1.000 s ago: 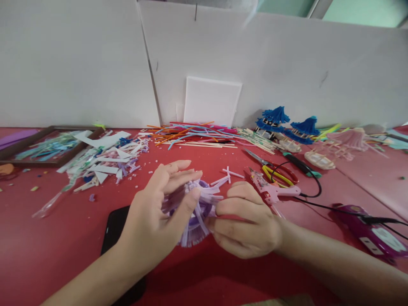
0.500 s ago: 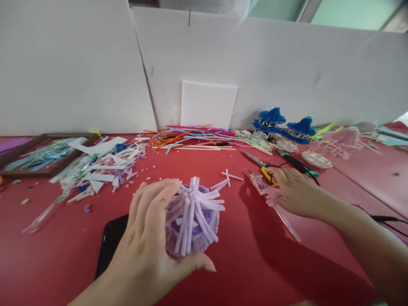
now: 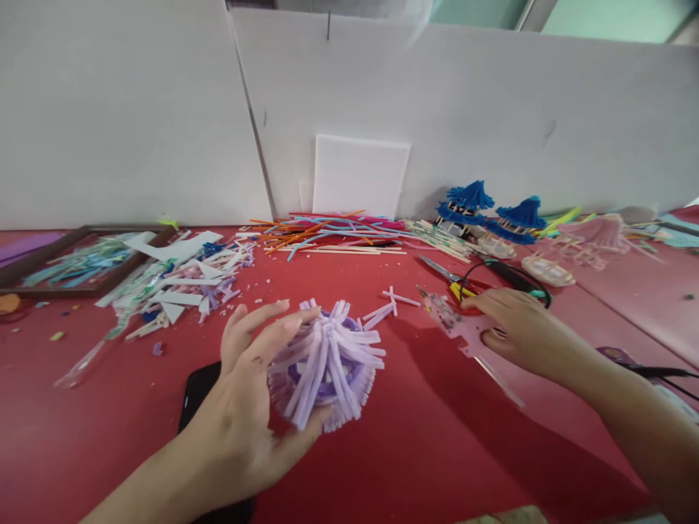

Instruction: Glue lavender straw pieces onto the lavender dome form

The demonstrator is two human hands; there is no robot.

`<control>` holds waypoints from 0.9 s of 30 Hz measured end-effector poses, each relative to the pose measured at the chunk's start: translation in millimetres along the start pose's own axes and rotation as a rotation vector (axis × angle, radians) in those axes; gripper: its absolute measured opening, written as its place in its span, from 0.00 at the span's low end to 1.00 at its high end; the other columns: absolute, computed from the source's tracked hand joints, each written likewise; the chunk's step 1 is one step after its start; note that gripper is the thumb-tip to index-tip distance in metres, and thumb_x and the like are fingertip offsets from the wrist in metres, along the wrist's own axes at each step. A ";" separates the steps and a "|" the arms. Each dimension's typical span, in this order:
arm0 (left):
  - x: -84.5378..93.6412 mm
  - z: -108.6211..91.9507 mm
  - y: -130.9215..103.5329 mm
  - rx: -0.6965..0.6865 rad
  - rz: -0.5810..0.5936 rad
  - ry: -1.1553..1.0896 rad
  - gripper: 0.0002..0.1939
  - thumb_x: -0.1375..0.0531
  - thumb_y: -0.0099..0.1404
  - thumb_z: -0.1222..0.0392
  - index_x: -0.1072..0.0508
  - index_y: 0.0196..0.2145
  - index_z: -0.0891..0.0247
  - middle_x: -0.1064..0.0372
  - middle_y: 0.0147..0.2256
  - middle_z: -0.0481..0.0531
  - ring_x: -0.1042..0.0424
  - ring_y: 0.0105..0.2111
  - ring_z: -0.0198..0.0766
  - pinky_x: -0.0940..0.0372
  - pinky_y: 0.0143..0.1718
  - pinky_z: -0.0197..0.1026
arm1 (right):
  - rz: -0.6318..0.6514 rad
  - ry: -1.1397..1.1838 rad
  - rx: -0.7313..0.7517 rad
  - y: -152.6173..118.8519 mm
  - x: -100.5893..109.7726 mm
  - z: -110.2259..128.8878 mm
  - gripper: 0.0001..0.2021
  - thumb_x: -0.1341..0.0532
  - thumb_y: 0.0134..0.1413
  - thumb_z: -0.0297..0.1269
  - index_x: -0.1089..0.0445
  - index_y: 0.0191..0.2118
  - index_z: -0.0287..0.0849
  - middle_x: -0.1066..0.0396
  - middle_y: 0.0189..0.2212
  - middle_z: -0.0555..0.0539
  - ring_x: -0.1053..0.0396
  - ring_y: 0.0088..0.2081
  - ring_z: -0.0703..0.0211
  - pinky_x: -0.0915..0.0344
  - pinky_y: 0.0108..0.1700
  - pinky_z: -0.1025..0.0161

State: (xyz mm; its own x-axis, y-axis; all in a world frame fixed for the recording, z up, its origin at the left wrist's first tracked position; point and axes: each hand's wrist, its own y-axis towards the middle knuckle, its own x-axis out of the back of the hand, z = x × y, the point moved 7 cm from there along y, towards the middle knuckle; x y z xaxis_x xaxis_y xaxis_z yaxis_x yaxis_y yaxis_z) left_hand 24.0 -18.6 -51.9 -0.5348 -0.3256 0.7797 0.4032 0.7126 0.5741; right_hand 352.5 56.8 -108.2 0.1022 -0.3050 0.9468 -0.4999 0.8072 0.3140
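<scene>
My left hand (image 3: 248,407) holds a lilac pipe-cleaner craft piece (image 3: 330,349), fingertips at its upper left rim and thumb against its lower edge. The piece has strands fanning out from a top knot, a darker purple ring inside and a fringed lower rim. My right hand (image 3: 513,331) is curled round the grip side of a pink, see-through hot glue gun (image 3: 445,313), its grip mostly hidden by the fingers. A clear glue stick (image 3: 499,380) sticks out of the gun's rear. Just beyond the fingers lie scissors (image 3: 440,269) and a yellow-and-red tool handle (image 3: 464,290).
Cut lilac strips (image 3: 390,302) lie beyond the craft piece. A black phone (image 3: 199,393) is partly under my left hand. Scraps (image 3: 186,284) and a brown frame (image 3: 70,292) are at left, coloured pipe cleaners (image 3: 333,233) at the back, blue roofed models (image 3: 518,218) at right.
My left thumb has closed in against the lilac piece, which has turned and shifted slightly left. My right hand has moved a little right, its fingers more curled at the glue gun.
</scene>
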 end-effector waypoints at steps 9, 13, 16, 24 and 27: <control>-4.4 8.5 12.0 -0.017 -0.040 -0.007 0.30 0.40 0.61 0.57 0.42 0.59 0.60 0.33 0.54 0.62 0.35 0.59 0.56 0.46 0.64 0.63 | -0.451 0.412 0.266 26.0 89.8 81.9 0.10 0.41 0.61 0.35 0.32 0.48 0.46 0.27 0.34 0.46 0.28 0.32 0.57 0.31 0.32 0.62; -2.1 16.9 17.7 0.045 -0.006 -0.029 0.27 0.40 0.62 0.57 0.40 0.58 0.59 0.35 0.57 0.62 0.37 0.61 0.54 0.35 0.59 0.56 | -0.456 0.466 0.304 31.4 93.6 98.2 0.08 0.43 0.64 0.38 0.31 0.46 0.45 0.27 0.34 0.46 0.27 0.33 0.58 0.30 0.35 0.62; -1.5 19.3 18.5 0.052 -0.009 -0.045 0.28 0.40 0.62 0.58 0.40 0.59 0.58 0.37 0.58 0.62 0.36 0.61 0.55 0.34 0.58 0.57 | -0.459 0.469 0.337 34.3 87.6 104.1 0.10 0.46 0.67 0.39 0.30 0.45 0.43 0.26 0.35 0.45 0.26 0.37 0.57 0.29 0.40 0.62; -3.9 23.1 14.6 0.033 -0.056 -0.044 0.30 0.40 0.61 0.57 0.40 0.60 0.58 0.36 0.58 0.63 0.34 0.59 0.58 0.32 0.56 0.60 | -0.434 0.367 0.347 38.8 81.5 116.1 0.10 0.49 0.69 0.38 0.34 0.44 0.41 0.24 0.37 0.43 0.24 0.41 0.56 0.29 0.43 0.63; -4.1 23.3 14.6 0.032 -0.056 -0.041 0.30 0.40 0.61 0.57 0.40 0.60 0.59 0.35 0.57 0.63 0.33 0.58 0.56 0.31 0.56 0.58 | -0.469 0.351 0.325 38.8 82.1 113.1 0.09 0.50 0.68 0.36 0.34 0.44 0.42 0.25 0.40 0.43 0.25 0.44 0.56 0.30 0.46 0.64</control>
State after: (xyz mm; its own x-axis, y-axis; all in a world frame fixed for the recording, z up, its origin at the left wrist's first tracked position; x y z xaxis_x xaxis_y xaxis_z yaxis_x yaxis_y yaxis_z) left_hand 14.8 7.6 -52.6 -0.5859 -0.3404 0.7355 0.3480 0.7139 0.6076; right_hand 244.2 6.0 -26.2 0.6181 -0.3598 0.6989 -0.5623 0.4190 0.7129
